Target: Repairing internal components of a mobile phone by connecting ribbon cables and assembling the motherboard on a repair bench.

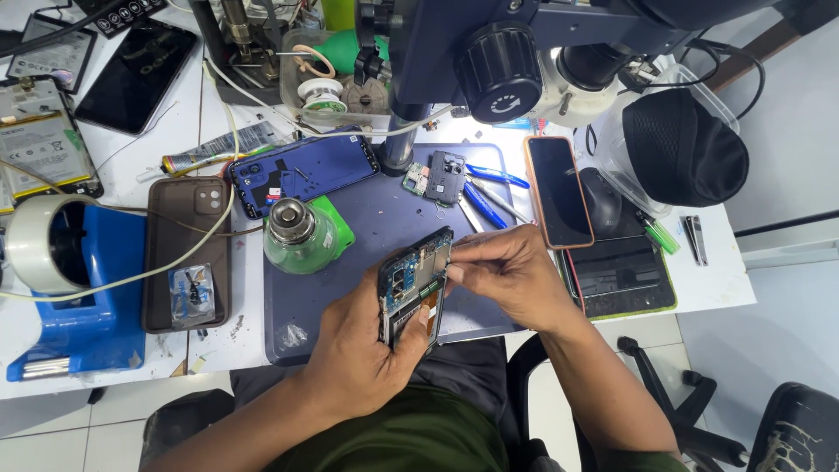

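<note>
Held upright in the left hand (367, 345), the opened smartphone (415, 284) has its back cover off and its circuit board and connectors facing the camera, the fingers wrapped around its lower half and the thumb braced along one edge. It hangs just above the near edge of the dark blue work mat (367, 227), below the microscope head (524, 61). Pinched narrow against the phone's top corner is the right hand (511, 275), thumb and forefinger closed together there; whether they hold a small part or only press on the frame I cannot tell. For work this fine, it seems best to keep the left grip firm on the frame rather than on the board, and to let the right fingertips move slowly and squarely, so that no flex cable or clip is strained. Resting both wrists closer to the mat would probably steady the hands. Blue-handled tweezers (496, 176) and a removed camera module plate (446, 177) lie on the mat beyond the phone, with a blue back cover (301, 173) to the left, a green glass solvent bottle (297, 234) near it, and an orange-edged phone (559, 190) to the right.
</note>
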